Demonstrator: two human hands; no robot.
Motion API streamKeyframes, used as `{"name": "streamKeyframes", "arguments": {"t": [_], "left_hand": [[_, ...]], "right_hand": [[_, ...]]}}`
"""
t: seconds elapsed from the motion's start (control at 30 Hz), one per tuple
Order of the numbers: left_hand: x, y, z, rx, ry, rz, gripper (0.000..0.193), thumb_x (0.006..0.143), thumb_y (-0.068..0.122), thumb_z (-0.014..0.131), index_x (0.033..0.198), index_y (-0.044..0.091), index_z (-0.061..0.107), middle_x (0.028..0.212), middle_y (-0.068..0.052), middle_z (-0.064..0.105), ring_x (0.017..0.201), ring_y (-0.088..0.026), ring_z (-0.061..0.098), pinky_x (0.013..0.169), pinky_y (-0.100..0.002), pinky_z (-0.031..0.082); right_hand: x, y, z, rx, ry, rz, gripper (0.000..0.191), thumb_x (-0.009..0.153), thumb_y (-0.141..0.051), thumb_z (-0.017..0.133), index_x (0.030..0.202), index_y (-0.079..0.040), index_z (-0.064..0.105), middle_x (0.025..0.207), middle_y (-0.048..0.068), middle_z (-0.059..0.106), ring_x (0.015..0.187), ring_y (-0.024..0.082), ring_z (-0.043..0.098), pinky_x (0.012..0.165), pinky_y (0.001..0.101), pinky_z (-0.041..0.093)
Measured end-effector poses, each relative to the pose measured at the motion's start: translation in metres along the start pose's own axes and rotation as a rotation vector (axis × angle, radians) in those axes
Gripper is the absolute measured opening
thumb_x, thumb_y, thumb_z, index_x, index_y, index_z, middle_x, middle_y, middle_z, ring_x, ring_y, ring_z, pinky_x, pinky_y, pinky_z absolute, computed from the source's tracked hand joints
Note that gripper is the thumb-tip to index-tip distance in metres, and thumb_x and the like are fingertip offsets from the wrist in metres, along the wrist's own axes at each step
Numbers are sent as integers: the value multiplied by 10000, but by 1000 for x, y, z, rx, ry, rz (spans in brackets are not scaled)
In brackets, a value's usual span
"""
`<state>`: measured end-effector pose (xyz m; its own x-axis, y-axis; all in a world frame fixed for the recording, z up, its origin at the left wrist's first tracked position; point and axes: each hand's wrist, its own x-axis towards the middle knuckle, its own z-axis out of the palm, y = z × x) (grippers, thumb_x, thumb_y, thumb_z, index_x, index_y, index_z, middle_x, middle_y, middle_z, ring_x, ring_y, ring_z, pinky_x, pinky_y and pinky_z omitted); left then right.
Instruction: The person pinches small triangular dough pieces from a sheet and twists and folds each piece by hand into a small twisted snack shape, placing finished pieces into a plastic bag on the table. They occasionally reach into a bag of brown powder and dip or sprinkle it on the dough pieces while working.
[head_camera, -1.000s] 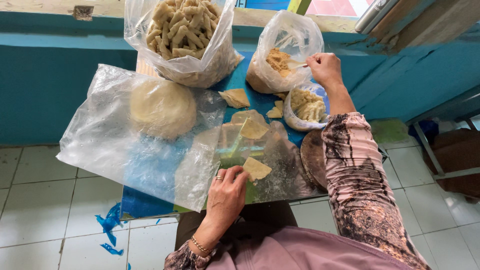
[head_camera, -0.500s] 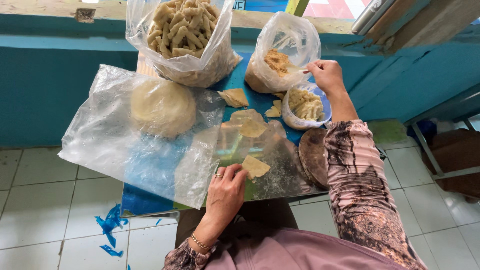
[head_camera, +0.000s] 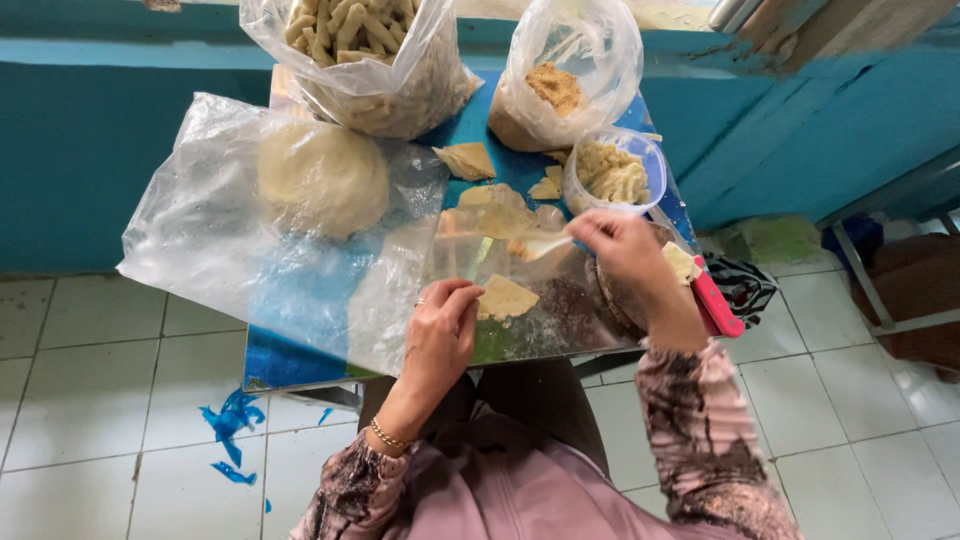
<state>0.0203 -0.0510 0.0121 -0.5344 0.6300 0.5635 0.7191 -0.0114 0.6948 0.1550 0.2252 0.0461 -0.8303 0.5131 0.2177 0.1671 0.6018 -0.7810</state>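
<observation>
our left hand (head_camera: 442, 325) pinches a flat dough square (head_camera: 503, 298) on the plastic sheet (head_camera: 200, 240). our right hand (head_camera: 625, 255), fingers closed, grips a small spoon (head_camera: 545, 244) just near of the filling tub (head_camera: 612, 172).

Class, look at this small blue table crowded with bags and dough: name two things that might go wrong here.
1. The clear plastic sheet overhangs the blue table at its left edge; the dough ball on it might slide off.
2. The pink-handled tool lies at the right edge, beside the right hand; a nudge might knock it down.
</observation>
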Motion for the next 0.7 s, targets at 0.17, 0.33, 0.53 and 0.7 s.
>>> {"name": "streamKeyframes", "arguments": {"t": [0.17,0.33,0.53,0.7], "left_hand": [[11,-4,3,72,-3,48,152,912,54,689,1060,62,723,1119,-141,682,982,-353,654,832,-440,539],[8,-3,18,226,-123,98,215,854,51,703,1049,132,742,1189,-123,631,953,-301,652,765,-421,535],[7,-3,22,269,-120,129,286,835,73,715,1104,166,744,1151,-98,613,985,-294,625,781,-426,526],[7,-1,21,263,-144,146,274,830,92,729,1092,171,733,1159,-97,609,1042,-320,600,829,-437,511]], "right_hand": [[-34,-21,26,-145,37,-88,192,966,-200,684,1009,-29,760,899,100,739,807,208,702,718,334,543],[-47,-37,31,-235,79,-203,141,965,-183,679,991,-71,762,926,100,717,843,304,703,722,377,545],[-46,-49,31,-328,107,-209,129,961,-207,685,982,-110,767,912,71,701,819,298,696,691,392,541],[-44,-54,27,-396,92,-260,112,952,-215,700,973,-127,767,880,65,682,794,295,685,669,402,534]]}}
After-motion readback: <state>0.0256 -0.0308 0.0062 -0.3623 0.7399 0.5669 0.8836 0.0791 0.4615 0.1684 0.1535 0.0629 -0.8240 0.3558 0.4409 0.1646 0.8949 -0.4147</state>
